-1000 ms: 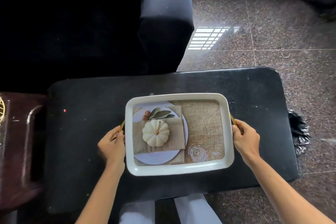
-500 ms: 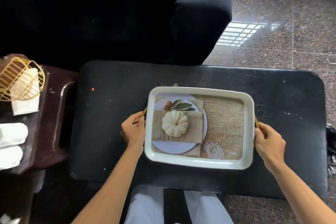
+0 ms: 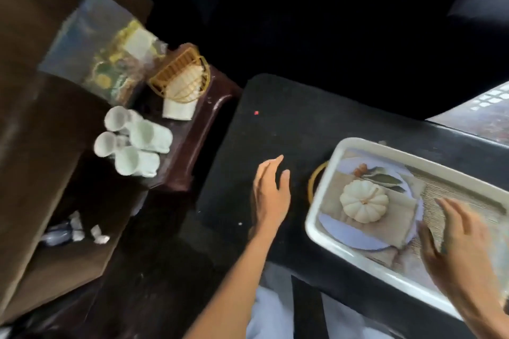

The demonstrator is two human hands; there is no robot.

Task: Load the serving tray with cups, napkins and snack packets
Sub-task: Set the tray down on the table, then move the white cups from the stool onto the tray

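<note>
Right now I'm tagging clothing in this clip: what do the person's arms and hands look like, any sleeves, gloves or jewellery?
Both hands are bare: the left hand and right hand show no gloves. Both forearms are uncovered, with no sleeve in view. No watch or bracelet shows on the left wrist; rings cannot be ruled out, since the picture is motion-blurred.

Your serving tray [image 3: 325, 217] sits at the right of the frame on the black table [image 3: 275, 124]: white, rectangular, a gold handle on its left end, its floor printed with a pumpkin on a plate. At the left you have four white cups [image 3: 132, 140] clustered together, all on their sides. Just above them, white napkins [image 3: 179, 109] poke out of a gold wire holder. Blurred snack packets [image 3: 115, 69] lie at upper left.
</note>
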